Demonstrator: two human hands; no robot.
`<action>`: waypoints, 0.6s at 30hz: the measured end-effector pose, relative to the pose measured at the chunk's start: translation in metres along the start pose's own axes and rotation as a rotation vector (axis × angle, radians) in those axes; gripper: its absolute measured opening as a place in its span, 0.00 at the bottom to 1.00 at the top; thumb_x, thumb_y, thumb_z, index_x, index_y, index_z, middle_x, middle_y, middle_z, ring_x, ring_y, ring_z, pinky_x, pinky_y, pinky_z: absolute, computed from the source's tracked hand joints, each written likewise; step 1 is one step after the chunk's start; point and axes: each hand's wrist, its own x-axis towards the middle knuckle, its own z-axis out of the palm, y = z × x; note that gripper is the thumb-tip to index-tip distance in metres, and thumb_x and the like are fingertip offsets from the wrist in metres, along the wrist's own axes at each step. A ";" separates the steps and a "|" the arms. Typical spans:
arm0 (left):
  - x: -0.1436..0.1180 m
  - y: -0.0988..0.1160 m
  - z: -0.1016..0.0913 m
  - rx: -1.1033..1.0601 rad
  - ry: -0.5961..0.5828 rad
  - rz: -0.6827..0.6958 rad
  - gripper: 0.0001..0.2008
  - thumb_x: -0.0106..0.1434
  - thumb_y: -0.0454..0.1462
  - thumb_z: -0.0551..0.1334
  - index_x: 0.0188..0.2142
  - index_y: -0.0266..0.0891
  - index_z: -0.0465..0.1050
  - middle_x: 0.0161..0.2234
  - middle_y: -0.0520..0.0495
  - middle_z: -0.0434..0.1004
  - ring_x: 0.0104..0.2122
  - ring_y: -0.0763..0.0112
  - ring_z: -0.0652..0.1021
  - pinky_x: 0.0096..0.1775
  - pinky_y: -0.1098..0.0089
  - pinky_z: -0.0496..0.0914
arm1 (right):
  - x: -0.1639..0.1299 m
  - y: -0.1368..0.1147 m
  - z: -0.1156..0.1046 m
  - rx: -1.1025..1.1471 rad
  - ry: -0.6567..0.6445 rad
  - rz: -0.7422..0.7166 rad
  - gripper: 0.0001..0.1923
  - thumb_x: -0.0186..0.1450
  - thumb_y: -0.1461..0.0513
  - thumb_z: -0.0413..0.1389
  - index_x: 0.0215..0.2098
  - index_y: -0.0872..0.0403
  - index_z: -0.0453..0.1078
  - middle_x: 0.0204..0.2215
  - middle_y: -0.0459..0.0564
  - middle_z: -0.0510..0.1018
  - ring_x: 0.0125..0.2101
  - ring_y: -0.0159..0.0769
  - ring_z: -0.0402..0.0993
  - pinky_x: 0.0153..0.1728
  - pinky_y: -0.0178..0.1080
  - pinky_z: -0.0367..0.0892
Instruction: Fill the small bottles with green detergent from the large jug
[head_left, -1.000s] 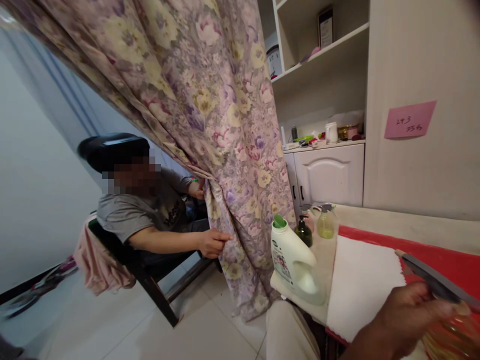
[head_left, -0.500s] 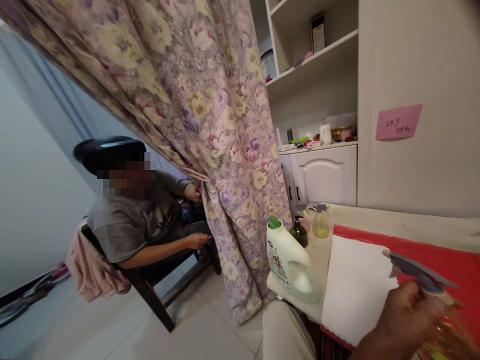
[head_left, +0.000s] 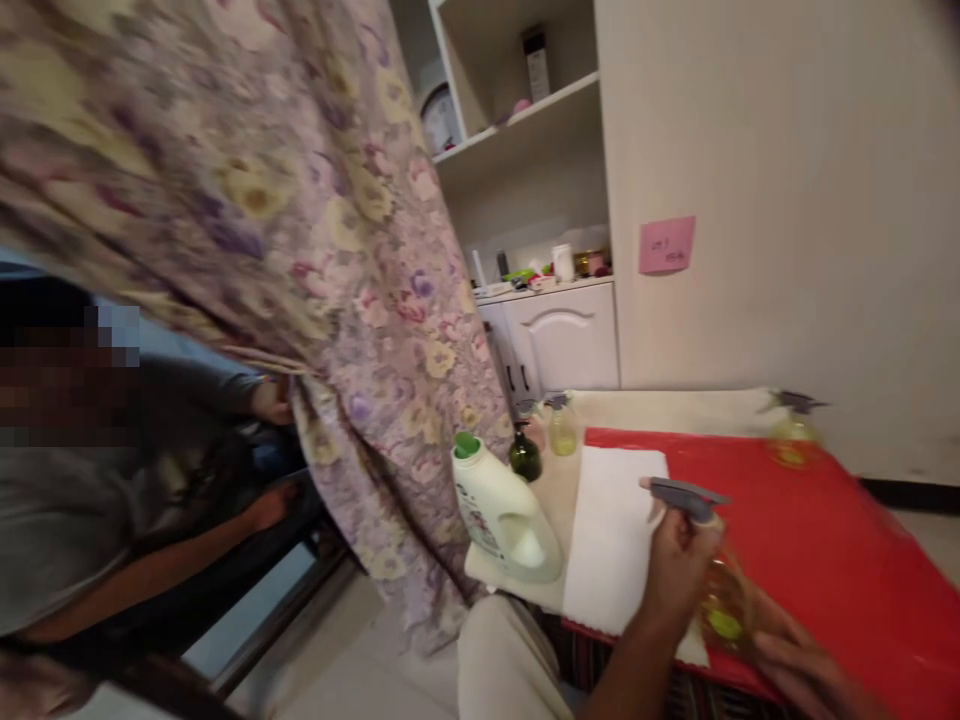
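Bottle (head_left: 721, 600) of yellow liquid, gripped.

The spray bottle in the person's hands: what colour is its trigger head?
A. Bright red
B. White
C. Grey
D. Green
C. The spray bottle, held over the red mat by the left hand with the right hand at its lower side, has a grey trigger head pointing left above its clear, yellowish body.
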 end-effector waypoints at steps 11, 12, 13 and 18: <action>0.003 -0.002 -0.005 0.118 -0.128 0.061 0.19 0.61 0.48 0.60 0.43 0.34 0.72 0.40 0.42 0.78 0.43 0.60 0.75 0.47 0.63 0.65 | 0.010 -0.001 0.007 0.207 -0.231 -0.062 0.38 0.53 0.57 0.64 0.60 0.42 0.61 0.61 0.49 0.65 0.63 0.49 0.52 0.62 0.51 0.46; 0.004 -0.004 -0.005 0.113 -0.112 0.046 0.19 0.60 0.48 0.61 0.42 0.35 0.72 0.39 0.43 0.78 0.43 0.60 0.75 0.47 0.64 0.65 | 0.010 -0.002 0.007 0.205 -0.237 -0.059 0.37 0.53 0.57 0.64 0.60 0.42 0.61 0.61 0.49 0.65 0.63 0.49 0.52 0.62 0.52 0.46; 0.006 -0.005 -0.004 0.103 -0.093 0.031 0.20 0.58 0.49 0.62 0.40 0.35 0.72 0.39 0.43 0.78 0.42 0.60 0.75 0.46 0.64 0.65 | 0.011 -0.002 0.008 0.199 -0.240 -0.060 0.38 0.53 0.56 0.64 0.60 0.42 0.61 0.61 0.49 0.64 0.64 0.49 0.52 0.62 0.52 0.46; 0.012 -0.012 -0.002 0.064 -0.010 0.031 0.18 0.54 0.47 0.65 0.36 0.35 0.71 0.35 0.46 0.76 0.38 0.64 0.74 0.43 0.67 0.66 | 0.014 0.000 0.012 0.167 -0.213 -0.080 0.41 0.51 0.56 0.64 0.62 0.42 0.58 0.62 0.50 0.63 0.64 0.50 0.50 0.62 0.54 0.46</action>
